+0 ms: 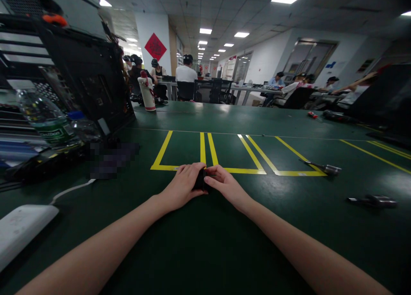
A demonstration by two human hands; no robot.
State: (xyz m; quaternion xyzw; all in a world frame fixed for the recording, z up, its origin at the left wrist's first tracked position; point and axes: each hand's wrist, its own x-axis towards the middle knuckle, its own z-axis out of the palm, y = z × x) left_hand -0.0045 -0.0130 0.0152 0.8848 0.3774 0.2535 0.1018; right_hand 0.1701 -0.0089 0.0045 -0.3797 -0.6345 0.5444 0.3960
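Note:
My left hand (183,184) is wrapped around a small black object (200,180) just above the green table top. My right hand (226,184) closes on its right side, with the thumb and fingertips pressed against it. Most of the object is covered by my fingers, so its kind cannot be made out. Both hands are at the front edge of the yellow tape outlines (203,147). Off to the right lie two dark metal tools with thin shafts and thick round ends, one (332,170) on the tape and another (379,201) nearer to me.
On the left stand an open black computer case (96,89), a plastic water bottle (48,119) and a white power strip (27,226) with a cable. A white cup-like bottle (147,93) stands at the far edge. Several people sit at tables beyond.

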